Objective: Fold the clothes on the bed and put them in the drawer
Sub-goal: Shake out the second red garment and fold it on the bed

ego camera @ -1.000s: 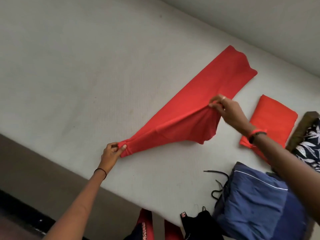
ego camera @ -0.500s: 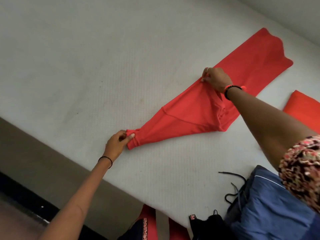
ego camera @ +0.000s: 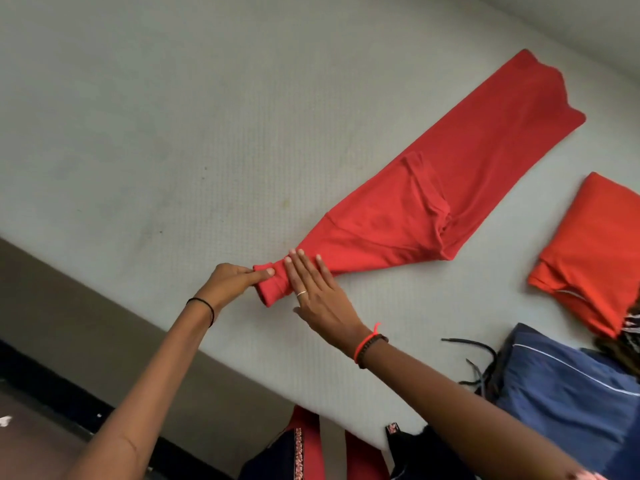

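A long red garment (ego camera: 446, 188) lies stretched diagonally on the pale bed (ego camera: 173, 116), its narrow cuff end toward me. My left hand (ego camera: 230, 282) pinches that cuff end between thumb and fingers. My right hand (ego camera: 317, 292) lies flat with straight fingers pressing the cloth just beside the cuff. A fold of loose cloth bunches near the garment's middle.
A folded orange-red garment (ego camera: 595, 251) lies at the right. A blue garment with a white stripe (ego camera: 568, 393) and black drawstrings (ego camera: 478, 355) sits at the lower right. Dark and red clothing (ego camera: 311, 448) hangs over the bed's near edge. A wall runs along the far side.
My right hand let go of the garment's middle and came down beside my left hand, now flat on the cloth near the cuff. The left hand kept its hold on the cuff.
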Available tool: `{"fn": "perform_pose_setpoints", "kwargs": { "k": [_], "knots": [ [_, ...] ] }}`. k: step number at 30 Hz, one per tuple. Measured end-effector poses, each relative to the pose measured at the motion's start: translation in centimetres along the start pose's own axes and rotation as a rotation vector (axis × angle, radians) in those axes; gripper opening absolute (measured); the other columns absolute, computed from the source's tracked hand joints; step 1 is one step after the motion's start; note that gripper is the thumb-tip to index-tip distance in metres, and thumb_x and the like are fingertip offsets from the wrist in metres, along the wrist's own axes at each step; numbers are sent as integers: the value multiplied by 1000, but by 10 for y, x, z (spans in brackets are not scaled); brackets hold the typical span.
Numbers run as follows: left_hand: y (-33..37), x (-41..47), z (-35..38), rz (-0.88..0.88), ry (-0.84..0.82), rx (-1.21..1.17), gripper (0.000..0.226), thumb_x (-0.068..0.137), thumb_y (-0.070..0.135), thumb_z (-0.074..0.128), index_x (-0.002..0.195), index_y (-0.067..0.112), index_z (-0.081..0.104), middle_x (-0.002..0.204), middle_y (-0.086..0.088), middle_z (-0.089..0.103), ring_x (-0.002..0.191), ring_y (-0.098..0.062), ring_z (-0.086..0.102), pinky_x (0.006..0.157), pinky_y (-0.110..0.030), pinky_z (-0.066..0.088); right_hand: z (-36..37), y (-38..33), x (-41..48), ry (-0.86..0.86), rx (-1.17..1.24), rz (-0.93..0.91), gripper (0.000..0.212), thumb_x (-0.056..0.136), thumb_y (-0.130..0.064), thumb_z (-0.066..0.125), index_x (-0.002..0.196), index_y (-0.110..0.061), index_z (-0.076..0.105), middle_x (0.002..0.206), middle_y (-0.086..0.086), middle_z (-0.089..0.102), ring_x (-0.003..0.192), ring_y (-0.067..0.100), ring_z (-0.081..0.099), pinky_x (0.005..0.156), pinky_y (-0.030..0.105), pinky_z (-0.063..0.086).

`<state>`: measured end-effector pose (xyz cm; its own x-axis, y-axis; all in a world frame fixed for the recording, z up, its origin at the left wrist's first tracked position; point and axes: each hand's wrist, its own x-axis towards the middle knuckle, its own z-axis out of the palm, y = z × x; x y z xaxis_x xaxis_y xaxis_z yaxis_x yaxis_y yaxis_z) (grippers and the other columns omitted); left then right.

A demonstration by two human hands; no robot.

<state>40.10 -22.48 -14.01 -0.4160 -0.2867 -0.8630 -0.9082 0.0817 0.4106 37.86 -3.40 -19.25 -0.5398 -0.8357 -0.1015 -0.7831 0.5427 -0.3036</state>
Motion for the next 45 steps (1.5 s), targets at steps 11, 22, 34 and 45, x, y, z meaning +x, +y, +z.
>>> {"fn": "perform_pose_setpoints", "kwargs": {
  "k": [11,22,34,45],
  "knots": [
    [35,-48,-3,152,-212,399,49,73,56,70,76,8,74,57,14,64,63,-3,52,65,-17,38,-6,-32,-27,239,567,397,60,82,-7,65,136,5,41,139,20,49,130,28,46,116,28,14],
    [96,2,69,501,-560,408,83,89,68,9,93,21,77,105,7,72,112,-2,59,108,-18,28,-61,-42,-55,240,1188,686,14,83,-19,59,75,-15,49,57,-15,39,51,2,34,52,21,27],
    [61,43,89,398,-428,382,69,80,75,41,124,26,60,129,12,57,124,-10,50,111,-31,31,-76,136,-30,131,1895,1148,27,90,-11,61,117,-8,60,107,4,66,97,13,63,83,27,55],
    [48,60,94,624,-101,673,44,84,59,56,93,17,68,104,5,54,96,-9,48,94,-31,31,-65,166,-14,102,1569,1306,60,71,-39,81,114,-8,53,125,15,56,110,28,58,77,35,56]
  ]
}}
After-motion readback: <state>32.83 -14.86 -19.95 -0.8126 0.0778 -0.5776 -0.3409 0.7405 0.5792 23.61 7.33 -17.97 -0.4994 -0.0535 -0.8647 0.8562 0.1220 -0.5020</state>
